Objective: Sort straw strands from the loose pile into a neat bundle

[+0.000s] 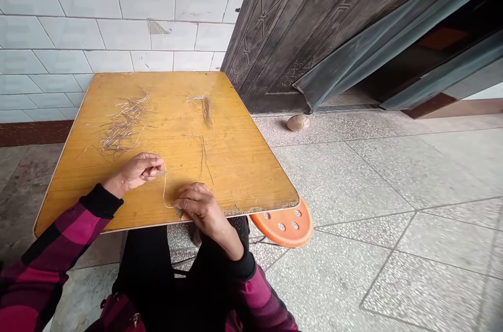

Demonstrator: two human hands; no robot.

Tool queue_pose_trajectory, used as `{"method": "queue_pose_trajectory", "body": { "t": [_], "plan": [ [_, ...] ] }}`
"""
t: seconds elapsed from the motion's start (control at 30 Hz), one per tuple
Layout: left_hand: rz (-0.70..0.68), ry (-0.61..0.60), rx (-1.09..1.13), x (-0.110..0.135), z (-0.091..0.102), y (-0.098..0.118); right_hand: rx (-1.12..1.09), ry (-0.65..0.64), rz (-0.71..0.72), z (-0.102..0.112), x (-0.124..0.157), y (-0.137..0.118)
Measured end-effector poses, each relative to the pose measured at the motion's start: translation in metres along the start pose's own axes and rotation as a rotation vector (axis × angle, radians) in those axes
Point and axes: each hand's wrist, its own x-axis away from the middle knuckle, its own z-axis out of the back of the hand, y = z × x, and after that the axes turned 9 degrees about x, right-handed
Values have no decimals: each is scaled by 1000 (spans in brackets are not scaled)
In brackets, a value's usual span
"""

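Note:
My left hand (pixel 142 169) is above the wooden table (pixel 243 164), its thumb and fingers pinched on one end of a thin white wire (pixel 164 188). The wire bends down in a curve to my right hand (pixel 202 209), whose closed fingers grip its other end near the table's front edge. Beyond my left hand lies a loose, tangled pile of thin wires (pixel 123 128). A small neat bundle of bent wires (pixel 204 107) rests further back on the right. Between that bundle and my right hand are a few bent strands (pixel 203 151).
An orange round stool (pixel 291 227) with holes sticks out from under the table's right front corner. A white tiled wall (pixel 118 33) stands behind the table. To the right are a dark carved door (pixel 271 33), a grey curtain (pixel 346 59) and a worn ball (pixel 297 122) on the floor.

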Motion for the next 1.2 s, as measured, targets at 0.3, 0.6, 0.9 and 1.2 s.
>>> {"method": "queue_pose_trajectory", "body": {
  "t": [0.3, 0.6, 0.9, 1.2],
  "plan": [
    [6, -60, 43, -4, -9, 15, 10, 45, -65, 7, 1, -3],
    [74, -156, -121, -42, -55, 33, 70, 120, -112, 20, 12, 1],
    [37, -34, -41, -50, -61, 23, 400, 160, -206, 19, 9, -7],
    [10, -77, -55, -45, -65, 33, 484, 264, -327, 8, -4, -10]
  ]
}}
